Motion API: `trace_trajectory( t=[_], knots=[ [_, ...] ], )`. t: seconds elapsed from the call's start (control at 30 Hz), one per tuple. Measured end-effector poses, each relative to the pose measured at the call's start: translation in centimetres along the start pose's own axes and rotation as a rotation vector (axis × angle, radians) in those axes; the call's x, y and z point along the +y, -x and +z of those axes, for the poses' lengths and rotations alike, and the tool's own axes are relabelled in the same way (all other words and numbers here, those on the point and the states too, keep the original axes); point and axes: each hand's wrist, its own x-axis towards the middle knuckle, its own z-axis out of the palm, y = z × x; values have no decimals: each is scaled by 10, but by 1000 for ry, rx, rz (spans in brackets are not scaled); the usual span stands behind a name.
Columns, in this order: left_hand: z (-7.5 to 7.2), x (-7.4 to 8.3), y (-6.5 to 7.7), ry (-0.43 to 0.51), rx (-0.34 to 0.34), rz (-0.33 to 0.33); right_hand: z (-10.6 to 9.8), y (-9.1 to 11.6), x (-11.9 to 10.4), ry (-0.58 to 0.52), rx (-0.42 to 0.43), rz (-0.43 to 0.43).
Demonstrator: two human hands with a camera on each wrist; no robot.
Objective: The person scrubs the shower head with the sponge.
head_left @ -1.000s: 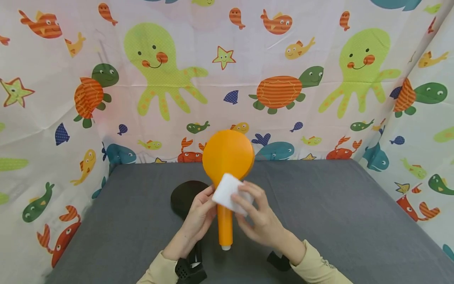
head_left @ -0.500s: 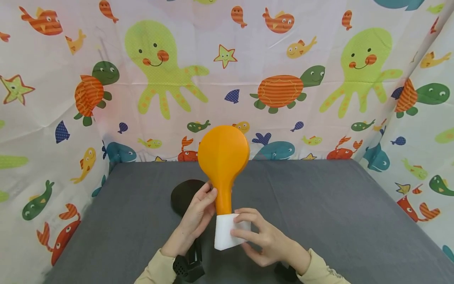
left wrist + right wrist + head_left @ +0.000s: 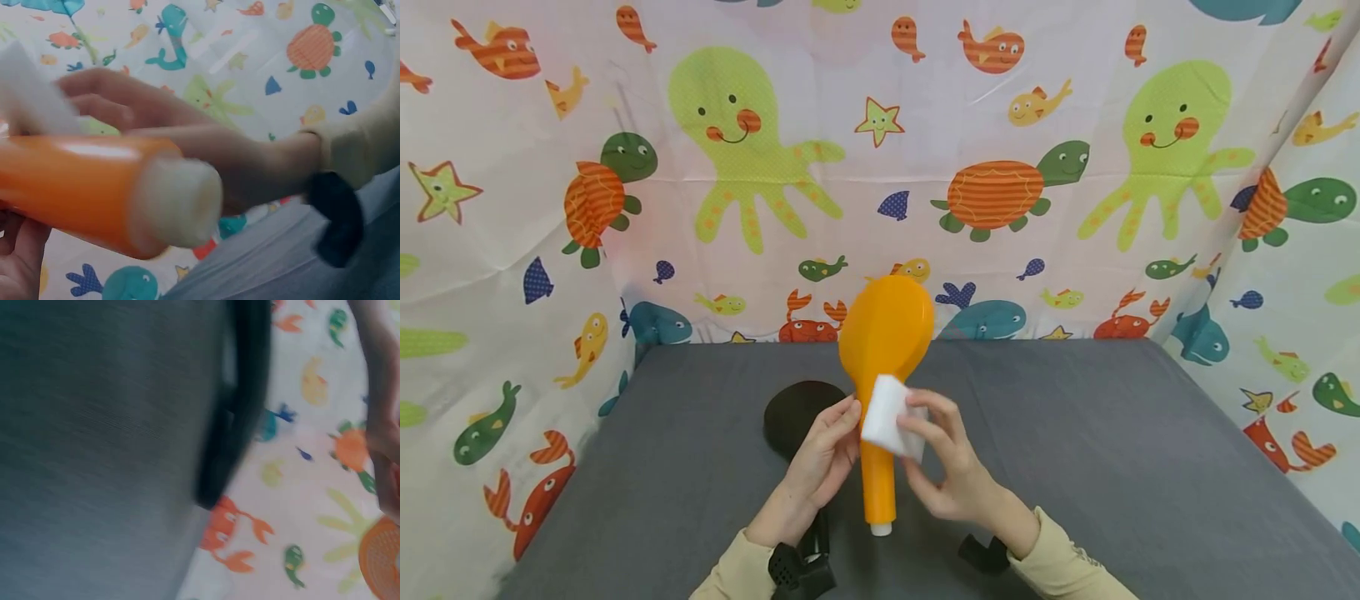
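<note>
An orange handheld shower head stands upright above the table in the head view, its round head at the top. My left hand grips its neck from the left side. A white sponge block lies across the front of the handle, pinched by the fingers and thumb of my right hand. The left wrist view shows the handle's pale end close up and blurred, with the sponge beyond. The dotted spray face shows in the right wrist view.
On the grey table, behind my left hand, lies a black object with a round head and a long handle, partly covered by that arm. A cloth with sea animals hangs along the back and sides.
The sponge in my right hand has gone down to the handle's lower end and back up to the neck. The left hand keeps its grip; the shower head has turned slightly.
</note>
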Motion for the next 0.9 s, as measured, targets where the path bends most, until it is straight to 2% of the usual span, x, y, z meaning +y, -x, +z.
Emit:
trace_trajectory(
  t=[0.07,0.13,0.23,0.3,0.47,0.57,0.63,0.73,0.83,0.9],
  knots=[
    [-2,1,0,4,21,16,-1,9,-5,-77,-95,-31],
    [-3,1,0,0,17,31,-3,16,-9,-108,-160,-77],
    [-3,0,0,1,-3,42,-6,20,-10,-61,-175,-127],
    [-2,-2,0,3,-27,46,-8,18,-7,22,-132,-121],
    [2,-9,1,-6,-91,47,-11,6,5,286,63,-3],
    [3,-11,1,-13,-96,44,-12,0,6,324,129,65],
    [4,-10,1,-16,-71,38,-11,-4,1,258,117,78],
    [3,-7,0,-26,-27,39,-11,-8,-15,81,23,89],
    [1,-5,-1,-35,9,54,-12,-4,-30,-69,-91,31],
    [-1,-5,-1,-42,23,70,-13,7,-32,-124,-168,-26]
  ],
)
